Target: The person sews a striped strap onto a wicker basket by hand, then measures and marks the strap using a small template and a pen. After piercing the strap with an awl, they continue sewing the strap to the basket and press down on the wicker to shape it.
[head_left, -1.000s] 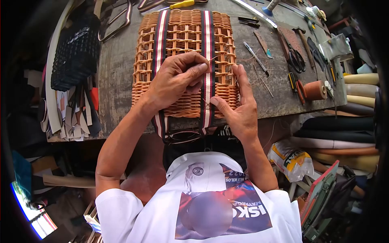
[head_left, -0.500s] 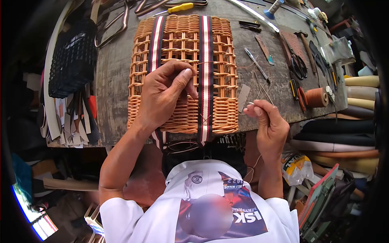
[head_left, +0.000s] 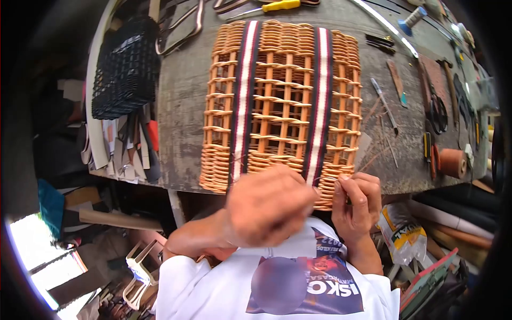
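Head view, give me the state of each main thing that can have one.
Basket, bearing two straps.
Straps, laid along the basket.
Left hand, blurred, grip unclear.
Right hand, fingers bent, grip unclear.
Scissors, lying down; open or shut unclear.
Hammer, lying flat.
Screwdriver, lying flat.
Spool, on its side.

free table strip (head_left: 182,106) between black basket (head_left: 127,69) and wicker basket (head_left: 281,100), left hand (head_left: 270,205) blocking latter's near edge, spool (head_left: 452,162) and scissors (head_left: 438,116) obstructing right

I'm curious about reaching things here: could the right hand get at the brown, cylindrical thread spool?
Probably yes: mostly bare grey wooden tabletop separates the right hand from the spool, though a red-handled tool lies right beside it.
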The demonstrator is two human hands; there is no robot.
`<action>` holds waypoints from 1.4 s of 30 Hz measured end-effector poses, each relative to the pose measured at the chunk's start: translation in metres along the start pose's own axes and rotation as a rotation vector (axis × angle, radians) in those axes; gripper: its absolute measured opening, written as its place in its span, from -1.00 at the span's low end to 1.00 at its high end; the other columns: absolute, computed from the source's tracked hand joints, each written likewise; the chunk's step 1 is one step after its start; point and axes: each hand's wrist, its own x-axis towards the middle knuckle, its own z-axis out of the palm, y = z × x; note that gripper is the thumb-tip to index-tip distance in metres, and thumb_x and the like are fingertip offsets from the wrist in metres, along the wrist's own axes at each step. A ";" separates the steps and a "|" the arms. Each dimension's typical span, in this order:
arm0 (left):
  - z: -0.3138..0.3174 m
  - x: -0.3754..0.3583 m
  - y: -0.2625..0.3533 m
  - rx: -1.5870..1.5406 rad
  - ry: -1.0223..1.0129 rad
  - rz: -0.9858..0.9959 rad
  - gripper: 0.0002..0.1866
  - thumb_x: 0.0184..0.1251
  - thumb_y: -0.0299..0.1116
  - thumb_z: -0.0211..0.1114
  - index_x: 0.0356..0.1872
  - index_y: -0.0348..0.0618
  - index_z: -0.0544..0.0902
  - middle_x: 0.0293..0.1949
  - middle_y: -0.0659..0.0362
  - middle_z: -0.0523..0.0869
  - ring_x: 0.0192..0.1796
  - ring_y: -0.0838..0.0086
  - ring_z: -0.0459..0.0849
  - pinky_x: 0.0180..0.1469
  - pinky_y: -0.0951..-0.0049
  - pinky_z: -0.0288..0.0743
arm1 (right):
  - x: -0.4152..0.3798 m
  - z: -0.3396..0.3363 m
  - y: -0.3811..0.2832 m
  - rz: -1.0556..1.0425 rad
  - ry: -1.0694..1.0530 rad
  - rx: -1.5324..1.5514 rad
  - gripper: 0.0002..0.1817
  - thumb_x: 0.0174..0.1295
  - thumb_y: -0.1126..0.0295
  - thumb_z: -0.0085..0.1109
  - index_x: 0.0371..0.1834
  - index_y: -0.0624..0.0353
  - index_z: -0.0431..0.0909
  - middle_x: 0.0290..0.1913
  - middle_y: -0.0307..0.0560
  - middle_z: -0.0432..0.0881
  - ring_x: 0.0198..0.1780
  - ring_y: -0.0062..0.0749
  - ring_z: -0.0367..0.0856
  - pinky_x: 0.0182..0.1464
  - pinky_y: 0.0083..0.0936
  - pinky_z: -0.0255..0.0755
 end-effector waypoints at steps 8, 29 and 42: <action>0.040 -0.015 0.006 0.040 0.034 0.087 -0.70 -0.05 -0.63 0.38 -0.19 -0.44 0.69 -0.43 0.06 0.67 -0.40 0.28 0.71 -0.44 0.40 0.61 | 0.005 -0.006 -0.002 0.027 -0.106 0.021 -0.61 0.00 0.68 0.42 -0.04 0.26 0.68 -0.29 -0.12 0.54 -0.27 -0.20 0.61 -0.31 -0.38 0.52; -0.020 0.025 -0.054 -0.452 -0.112 -0.502 -0.86 0.52 -0.54 0.15 -0.11 -0.42 0.63 -0.48 0.21 0.63 -0.46 0.65 0.63 -0.41 0.62 0.56 | 0.032 -0.041 -0.010 0.248 -0.429 0.355 -0.59 0.00 0.68 0.37 -0.01 0.21 0.71 -0.27 -0.08 0.67 -0.28 -0.31 0.68 -0.31 -0.44 0.58; -0.017 0.025 -0.057 -0.510 -0.077 -0.548 -0.86 0.52 -0.50 0.18 -0.11 -0.40 0.63 -0.49 0.24 0.61 -0.48 0.70 0.55 -0.44 0.63 0.45 | 0.025 -0.013 -0.013 0.327 -0.210 0.308 -0.78 0.17 0.69 0.32 -0.11 0.31 0.68 -0.29 -0.05 0.62 -0.33 -0.39 0.60 -0.30 -0.55 0.47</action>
